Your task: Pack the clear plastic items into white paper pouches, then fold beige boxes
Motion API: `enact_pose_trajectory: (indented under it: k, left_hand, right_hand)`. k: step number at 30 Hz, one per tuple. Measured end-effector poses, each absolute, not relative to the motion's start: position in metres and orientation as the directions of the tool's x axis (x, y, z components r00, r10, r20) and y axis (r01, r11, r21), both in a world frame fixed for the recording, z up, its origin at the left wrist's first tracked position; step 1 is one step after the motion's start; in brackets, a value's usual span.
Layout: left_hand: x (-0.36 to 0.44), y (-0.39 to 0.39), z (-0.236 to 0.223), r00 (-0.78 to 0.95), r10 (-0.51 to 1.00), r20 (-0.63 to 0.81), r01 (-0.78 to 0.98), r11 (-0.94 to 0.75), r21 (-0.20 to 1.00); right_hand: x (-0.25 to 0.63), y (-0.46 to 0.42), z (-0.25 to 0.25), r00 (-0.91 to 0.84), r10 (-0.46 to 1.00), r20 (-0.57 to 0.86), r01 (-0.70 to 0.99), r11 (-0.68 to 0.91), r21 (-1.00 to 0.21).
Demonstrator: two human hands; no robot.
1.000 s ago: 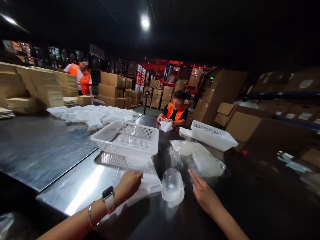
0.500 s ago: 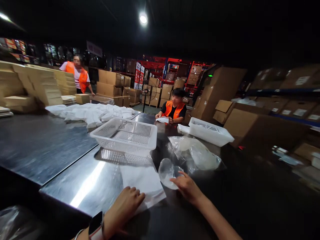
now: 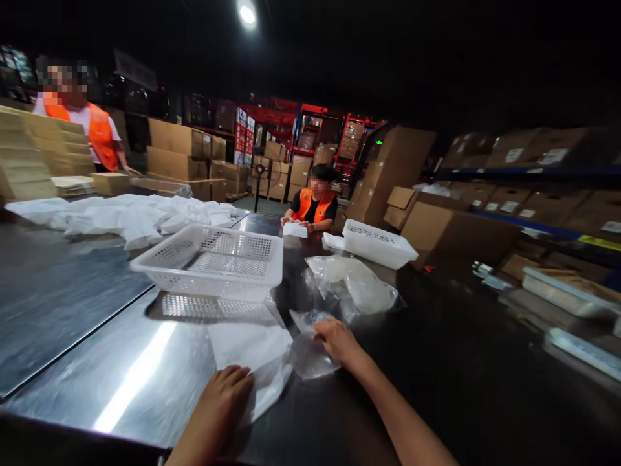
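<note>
Head view: the left hand point(image 3: 220, 395) lies flat with spread fingers on a white bag point(image 3: 252, 353) on the shiny worktop point(image 3: 121, 369). The right hand point(image 3: 337, 340) has its grip pinching a clear bag point(image 3: 308, 356) just beside the white bag. The clear bag looks thin and slippery. It could slide out or crumple if the pinch loosens.

Glossy metal table point(image 3: 121, 388) (probably steel).

No writing can be read anywhere. The white labels point(image 3: 513, 155) on the cardboard boxes point(image 3: 490, 152) far right of the hands are blurred. The red-and-white printed cartons point(image 3: 241, 133) at the back are too small to make out.
</note>
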State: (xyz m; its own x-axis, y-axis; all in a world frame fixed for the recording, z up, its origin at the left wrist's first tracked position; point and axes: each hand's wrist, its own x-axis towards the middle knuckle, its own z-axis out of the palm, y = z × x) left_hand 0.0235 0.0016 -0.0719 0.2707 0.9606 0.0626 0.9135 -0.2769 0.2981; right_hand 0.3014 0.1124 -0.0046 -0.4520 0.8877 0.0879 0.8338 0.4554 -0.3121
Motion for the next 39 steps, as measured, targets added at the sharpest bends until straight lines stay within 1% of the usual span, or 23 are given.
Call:
enact_pose_trajectory:
  k: [3, 7, 10, 12, 14, 17, 18, 19, 20, 21, 22, 23, 24, 27, 30, 31, 33, 36, 39]
  left_hand:
    - [0.024, 0.002, -0.073, 0.258, 0.966, 0.034, 0.914, -0.255, 0.314]
    - [0.026, 0.003, -0.075, 0.26, 0.965, 0.029, 0.912, -0.256, 0.322]
    - [0.025, 0.003, -0.076, 0.262, 0.965, 0.02, 0.908, -0.254, 0.333]
    - [0.024, 0.003, -0.078, 0.264, 0.964, 0.04, 0.901, -0.261, 0.345]
    - [0.023, 0.003, -0.081, 0.264, 0.961, 0.078, 0.895, -0.274, 0.353]
    - [0.022, 0.004, -0.089, 0.257, 0.956, 0.14, 0.892, -0.29, 0.347]
    - [0.021, 0.004, -0.092, 0.259, 0.953, 0.16, 0.892, -0.299, 0.339]
    - [0.021, 0.004, -0.094, 0.26, 0.948, 0.182, 0.892, -0.308, 0.331]
    - [0.022, 0.004, -0.096, 0.26, 0.943, 0.209, 0.891, -0.317, 0.325]
    - [0.022, 0.004, -0.098, 0.258, 0.936, 0.239, 0.888, -0.327, 0.323]
    - [0.023, 0.003, -0.098, 0.255, 0.928, 0.27, 0.885, -0.337, 0.321]
    - [0.024, 0.003, -0.098, 0.253, 0.921, 0.297, 0.882, -0.345, 0.321]
    - [0.025, 0.002, -0.097, 0.254, 0.916, 0.311, 0.88, -0.352, 0.319]
    - [0.027, -0.001, -0.093, 0.267, 0.912, 0.31, 0.892, -0.356, 0.279]
    - [0.026, -0.006, -0.09, 0.262, 0.926, 0.272, 0.932, -0.316, 0.178]
    - [0.026, -0.008, -0.09, 0.256, 0.932, 0.255, 0.944, -0.298, 0.141]
    - [0.026, -0.012, -0.088, 0.247, 0.942, 0.228, 0.958, -0.273, 0.088]
    - [0.027, -0.015, -0.08, 0.259, 0.937, 0.233, 0.957, -0.282, 0.068]
    - [0.03, -0.012, -0.072, 0.35, 0.912, 0.212, 0.924, -0.374, 0.081]
  right_hand:
    - [0.302, 0.109, -0.004, -0.361, 0.917, 0.169, 0.852, 0.398, -0.34]
    - [0.307, 0.111, -0.012, -0.248, 0.954, 0.171, 0.87, 0.296, -0.393]
    - [0.311, 0.121, -0.021, -0.266, 0.953, 0.147, 0.843, 0.303, -0.444]
    - [0.313, 0.13, -0.026, -0.288, 0.945, 0.156, 0.819, 0.327, -0.471]
    - [0.315, 0.136, -0.027, -0.269, 0.938, 0.219, 0.807, 0.343, -0.48]
    - [0.32, 0.134, -0.025, -0.166, 0.902, 0.398, 0.812, 0.354, -0.464]
    - [0.322, 0.129, -0.025, -0.152, 0.872, 0.465, 0.813, 0.378, -0.443]
    - [0.322, 0.122, -0.025, -0.171, 0.82, 0.547, 0.813, 0.431, -0.392]
    - [0.321, 0.112, -0.026, -0.228, 0.737, 0.636, 0.807, 0.508, -0.3]
    - [0.318, 0.1, -0.028, -0.313, 0.634, 0.707, 0.792, 0.585, -0.175]
    - [0.315, 0.088, -0.031, -0.408, 0.535, 0.74, 0.764, 0.644, -0.044]
    - [0.31, 0.075, -0.035, -0.485, 0.465, 0.74, 0.735, 0.675, 0.058]
    - [0.305, 0.063, -0.041, -0.535, 0.445, 0.718, 0.721, 0.683, 0.114]
    - [0.293, 0.039, -0.059, -0.578, 0.547, 0.605, 0.745, 0.656, 0.119]
    - [0.291, 0.036, -0.071, -0.526, 0.614, 0.589, 0.815, 0.563, 0.14]
    - [0.292, 0.038, -0.071, -0.478, 0.636, 0.605, 0.847, 0.517, 0.126]
    - [0.297, 0.046, -0.066, -0.384, 0.683, 0.621, 0.892, 0.447, 0.06]
    - [0.303, 0.055, -0.053, -0.287, 0.747, 0.599, 0.883, 0.449, -0.137]
    - [0.302, 0.049, -0.055, -0.154, 0.768, 0.622, 0.797, 0.468, -0.38]
